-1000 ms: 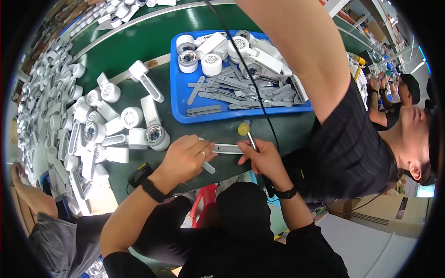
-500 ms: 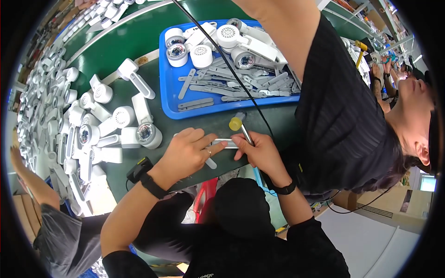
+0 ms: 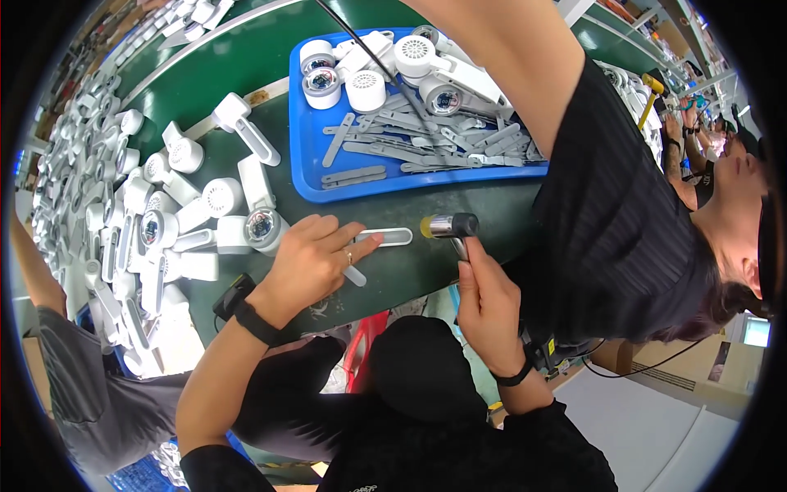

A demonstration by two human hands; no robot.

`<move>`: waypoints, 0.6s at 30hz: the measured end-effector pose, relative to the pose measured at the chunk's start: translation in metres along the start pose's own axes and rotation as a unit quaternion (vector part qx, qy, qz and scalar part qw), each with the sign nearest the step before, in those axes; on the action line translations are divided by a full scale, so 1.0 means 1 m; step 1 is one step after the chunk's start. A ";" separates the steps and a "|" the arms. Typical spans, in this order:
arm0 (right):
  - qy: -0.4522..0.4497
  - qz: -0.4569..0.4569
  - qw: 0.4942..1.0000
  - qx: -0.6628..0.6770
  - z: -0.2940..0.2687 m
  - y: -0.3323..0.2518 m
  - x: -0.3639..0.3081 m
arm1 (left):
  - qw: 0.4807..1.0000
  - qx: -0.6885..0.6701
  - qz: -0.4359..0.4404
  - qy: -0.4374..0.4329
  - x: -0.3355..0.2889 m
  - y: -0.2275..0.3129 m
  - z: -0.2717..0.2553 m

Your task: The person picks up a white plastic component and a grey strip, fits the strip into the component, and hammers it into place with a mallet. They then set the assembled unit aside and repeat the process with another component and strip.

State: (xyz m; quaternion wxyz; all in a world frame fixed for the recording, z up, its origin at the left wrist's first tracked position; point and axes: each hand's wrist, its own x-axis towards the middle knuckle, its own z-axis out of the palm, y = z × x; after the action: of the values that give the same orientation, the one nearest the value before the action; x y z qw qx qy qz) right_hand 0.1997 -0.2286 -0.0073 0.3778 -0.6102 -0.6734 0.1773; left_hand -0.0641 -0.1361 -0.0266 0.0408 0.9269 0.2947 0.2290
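My left hand [image 3: 316, 262] lies over a white handle [image 3: 403, 232] with a grey strip set along its face. Its index and middle fingers press along that handle, whose rounded end sticks out to the right; the other end is hidden beneath the hand. A pale strip-like end [image 3: 354, 276] shows below my fingers. My right hand [image 3: 492, 307] is closed around the shaft of a small mallet [image 3: 448, 225]. The mallet's metal head, yellow on one face and black on the other, is held just right of the handle's tip, apart from it.
A blue tray [image 3: 307, 176] holds white fan-like devices and a heap of grey strips [image 3: 410, 135]. Many white devices [image 3: 221, 197] pile up on the green table [image 3: 393, 283] at left. A co-worker's arm [image 3: 516, 57] reaches over the tray from the right; a dark rod crosses above it.
My right hand has left the handle's end and moved down and right, with the mallet head turned toward the handle. My left hand has shifted slightly left.
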 end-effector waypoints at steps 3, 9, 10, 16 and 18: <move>-0.050 -0.024 0.992 -0.114 0.017 0.004 -0.006 | 1.000 -0.013 0.000 0.007 0.003 0.002 -0.001; 0.029 -0.053 0.991 -0.121 0.006 -0.018 -0.003 | 1.000 -0.007 -0.001 0.007 0.001 -0.002 0.000; 0.032 -0.055 0.990 -0.125 0.005 -0.014 -0.002 | 1.000 -0.004 0.006 0.012 0.004 -0.001 0.002; -0.001 -0.044 0.986 -0.159 0.008 -0.011 -0.002 | 1.000 -0.005 0.017 0.012 0.002 0.000 0.002; -0.017 -0.031 0.985 -0.168 0.014 -0.005 -0.005 | 1.000 0.002 0.023 0.021 0.004 0.001 -0.002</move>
State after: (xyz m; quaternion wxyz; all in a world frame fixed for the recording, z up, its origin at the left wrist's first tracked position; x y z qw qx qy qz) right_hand 0.1855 -0.2314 -0.0143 0.2637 -0.6407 -0.7185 0.0606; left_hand -0.0618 -0.1350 -0.0229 0.0273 0.9285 0.2746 0.2486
